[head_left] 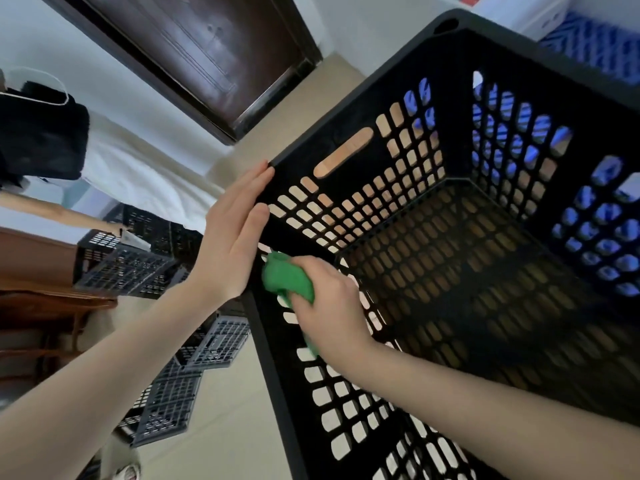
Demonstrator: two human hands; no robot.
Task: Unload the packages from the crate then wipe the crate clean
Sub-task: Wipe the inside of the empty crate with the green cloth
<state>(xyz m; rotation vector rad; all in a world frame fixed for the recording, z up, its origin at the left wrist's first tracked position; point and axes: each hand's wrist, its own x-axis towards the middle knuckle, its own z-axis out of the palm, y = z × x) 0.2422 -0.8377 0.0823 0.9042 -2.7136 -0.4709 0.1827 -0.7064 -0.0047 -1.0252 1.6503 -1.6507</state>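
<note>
Black bag (38,133): seen far left, by a white wall.
Grey crates (128,268): laid on the tan floor (225,427), left of the arms.
Door (194,53): dark brown, seen at the top.
Left hand (232,237): laid flat on the outside corner of the black crate (450,98); its fingers are held straight and together.
Green cloth (287,278): pressed on the crate's inside wall, near that corner.
Right hand (332,306): its fingers are curled tight round the green cloth.
Black crate: found in the middle and right; the floor is seen through its holes.
Blue crate (595,46): seen behind it, top right, near a white box (509,10).
</note>
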